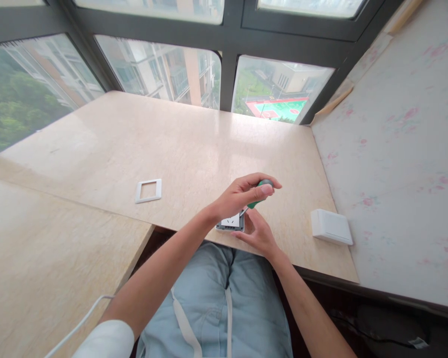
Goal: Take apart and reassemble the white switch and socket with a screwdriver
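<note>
My left hand (pixel 241 195) is closed around the green and grey handle of a screwdriver (pixel 254 203). Its shaft slants down to the right side of a wall socket (pixel 230 222), a white face with slots in a grey frame. The exact spot the tip touches is hidden. The socket lies face up near the sill's front edge, partly under my left wrist. From the right, my right hand (pixel 259 232) grips the socket's edge, thumb at the near side and fingers behind.
A white cover frame (pixel 148 191) lies to the left on the marble-patterned sill (pixel 179 144). On the right, a white switch box (pixel 331 226) stands near the flowered wall (pixel 403 164). Windows border the far side. A white cable (pixel 80 323) runs by my left arm.
</note>
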{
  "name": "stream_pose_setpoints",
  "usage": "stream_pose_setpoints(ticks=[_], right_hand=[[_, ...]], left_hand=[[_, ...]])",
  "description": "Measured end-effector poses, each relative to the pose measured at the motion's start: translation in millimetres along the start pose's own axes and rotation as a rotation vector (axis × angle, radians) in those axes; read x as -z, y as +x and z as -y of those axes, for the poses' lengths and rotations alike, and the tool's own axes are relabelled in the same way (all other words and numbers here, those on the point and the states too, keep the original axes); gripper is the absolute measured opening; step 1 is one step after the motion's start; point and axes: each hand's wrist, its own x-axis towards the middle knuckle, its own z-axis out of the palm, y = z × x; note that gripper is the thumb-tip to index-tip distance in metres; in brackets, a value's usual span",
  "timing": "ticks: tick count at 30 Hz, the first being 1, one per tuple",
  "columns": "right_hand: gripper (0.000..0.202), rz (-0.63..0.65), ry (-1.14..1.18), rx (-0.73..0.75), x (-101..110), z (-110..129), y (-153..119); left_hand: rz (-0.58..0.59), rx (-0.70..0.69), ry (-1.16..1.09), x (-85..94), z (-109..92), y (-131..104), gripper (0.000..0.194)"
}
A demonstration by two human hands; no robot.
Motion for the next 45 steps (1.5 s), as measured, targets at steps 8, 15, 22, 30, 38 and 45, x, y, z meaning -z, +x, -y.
stream_pose_setpoints(ticks=[8,15,22,30,38,45], right_hand=[[0.078,-0.011,0.009,0.039,-0.4,-2.0,-0.9],[0.073,-0.007,0.015,0.011,0.3,-0.6,-0.6],[0.071,-0.003,-0.003,0.003,1.0,2.0,0.0],[0.08,-0.027,-0.029,0.033,-0.5,-1.4,-1.9],[0.077,-0.01,0.006,-0.013,0.3,-1.2,-1.5],[0.08,-0.008,-0.005,-0.036,1.4,1.0,-1.1]], left_hand=[[-0.03,-0.01,-0.18,4.5,-1.2,-2.3,0.038],[-0.125,-0.042,-0.125,-3.5,8.5,-2.2,0.044],[-0.104,-0.079,-0.072,-0.2,7.3,-5.3,0.04],[-0.022,-0.03,-0.217,4.1,5.6,-5.3,0.04],[-0.108,-0.049,-0.093,-12.4,14.0,13.2,0.048],[-0.275,-0.159,-0.021,-13.5,18.1,8.8,0.046]])
